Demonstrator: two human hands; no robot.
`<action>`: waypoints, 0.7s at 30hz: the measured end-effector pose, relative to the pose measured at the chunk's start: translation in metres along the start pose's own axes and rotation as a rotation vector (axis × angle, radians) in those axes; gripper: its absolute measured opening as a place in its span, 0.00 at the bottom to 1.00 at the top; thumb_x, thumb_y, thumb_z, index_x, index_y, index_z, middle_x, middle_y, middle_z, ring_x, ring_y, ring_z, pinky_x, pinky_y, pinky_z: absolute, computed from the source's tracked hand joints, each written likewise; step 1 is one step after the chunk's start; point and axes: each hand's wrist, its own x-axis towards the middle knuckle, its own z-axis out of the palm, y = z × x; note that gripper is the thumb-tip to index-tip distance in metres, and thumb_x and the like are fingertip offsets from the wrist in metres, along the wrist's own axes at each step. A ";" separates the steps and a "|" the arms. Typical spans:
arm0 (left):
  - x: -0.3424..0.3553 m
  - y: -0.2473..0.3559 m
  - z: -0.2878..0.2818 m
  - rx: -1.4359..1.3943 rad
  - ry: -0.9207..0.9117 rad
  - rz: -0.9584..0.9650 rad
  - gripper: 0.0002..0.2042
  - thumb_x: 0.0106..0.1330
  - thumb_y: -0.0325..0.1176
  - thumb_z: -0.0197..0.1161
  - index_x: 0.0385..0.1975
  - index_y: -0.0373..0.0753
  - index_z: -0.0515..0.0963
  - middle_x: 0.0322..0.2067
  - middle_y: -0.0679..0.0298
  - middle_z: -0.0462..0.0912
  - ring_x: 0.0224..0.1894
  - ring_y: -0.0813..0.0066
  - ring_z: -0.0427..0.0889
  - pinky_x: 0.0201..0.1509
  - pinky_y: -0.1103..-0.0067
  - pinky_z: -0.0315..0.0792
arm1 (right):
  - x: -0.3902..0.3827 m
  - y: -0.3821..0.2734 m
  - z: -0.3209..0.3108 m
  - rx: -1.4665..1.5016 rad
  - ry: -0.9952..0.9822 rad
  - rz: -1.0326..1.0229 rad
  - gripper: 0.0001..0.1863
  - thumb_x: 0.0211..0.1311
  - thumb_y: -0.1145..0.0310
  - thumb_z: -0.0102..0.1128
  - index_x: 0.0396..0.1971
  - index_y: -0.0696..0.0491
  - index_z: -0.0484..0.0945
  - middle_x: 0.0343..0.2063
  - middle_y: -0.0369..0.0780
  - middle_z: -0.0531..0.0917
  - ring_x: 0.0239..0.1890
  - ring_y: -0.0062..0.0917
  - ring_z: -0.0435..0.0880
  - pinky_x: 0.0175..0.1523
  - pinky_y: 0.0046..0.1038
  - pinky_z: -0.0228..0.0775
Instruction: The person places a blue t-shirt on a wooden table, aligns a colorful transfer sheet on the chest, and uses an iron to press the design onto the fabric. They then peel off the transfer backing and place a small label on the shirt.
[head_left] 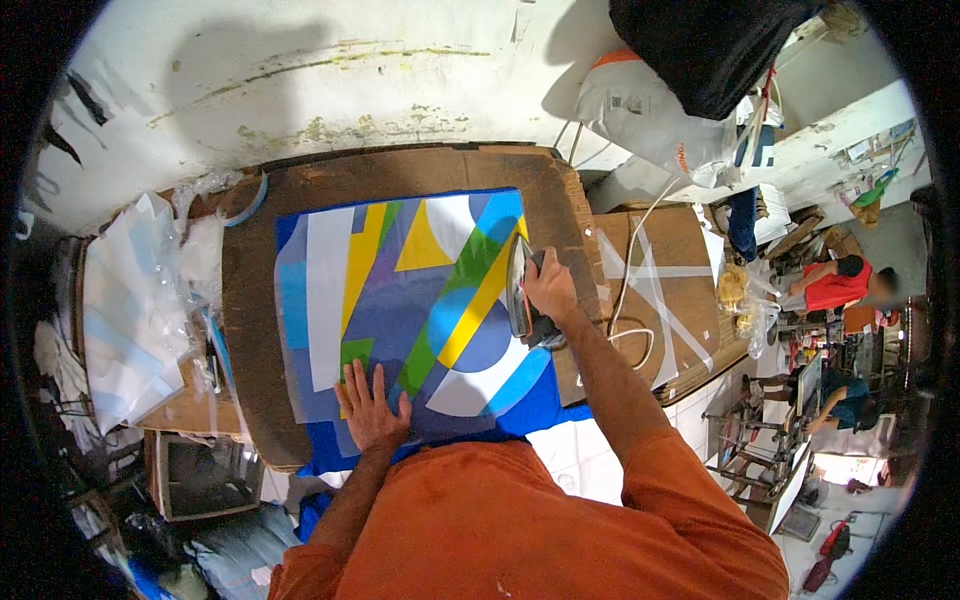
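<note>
My right hand (550, 290) grips the handle of a small iron (520, 300), whose soleplate rests along the right side of a clear sheet printed with white, yellow, green and blue shapes (392, 270). My left hand (375, 408) lies with fingers spread on the lower left part of the sheet. Under the sheet is blue fabric (548, 395), its edges showing at the bottom and right. Both lie on a brown padded board (250, 320).
Clear plastic and patterned sheets (130, 300) lie at the left. Right are a taped cardboard surface (660, 290) and a white cord (645, 230). A white bag (645, 115) hangs by the wall. Two people (835, 285) (840, 405) are farther right. A frame (205, 470) sits lower left.
</note>
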 end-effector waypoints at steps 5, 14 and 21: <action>0.001 -0.002 0.001 0.015 0.018 0.017 0.35 0.68 0.52 0.61 0.71 0.40 0.67 0.79 0.44 0.53 0.82 0.44 0.46 0.83 0.46 0.37 | -0.004 -0.004 0.000 -0.070 0.028 0.020 0.22 0.71 0.60 0.58 0.52 0.63 0.68 0.32 0.66 0.84 0.36 0.63 0.86 0.41 0.56 0.80; -0.001 -0.007 0.005 -0.011 -0.002 0.008 0.34 0.69 0.52 0.59 0.72 0.41 0.68 0.79 0.45 0.51 0.83 0.46 0.43 0.83 0.45 0.36 | 0.035 -0.017 -0.013 0.106 -0.051 0.148 0.23 0.69 0.55 0.60 0.50 0.59 0.70 0.30 0.67 0.83 0.36 0.66 0.85 0.43 0.60 0.78; 0.001 -0.004 -0.001 -0.036 0.036 0.026 0.35 0.64 0.49 0.65 0.71 0.43 0.68 0.77 0.44 0.56 0.82 0.44 0.48 0.82 0.45 0.40 | 0.103 -0.014 0.008 -0.082 0.038 0.008 0.21 0.70 0.56 0.59 0.48 0.59 0.70 0.26 0.61 0.85 0.29 0.62 0.86 0.36 0.53 0.82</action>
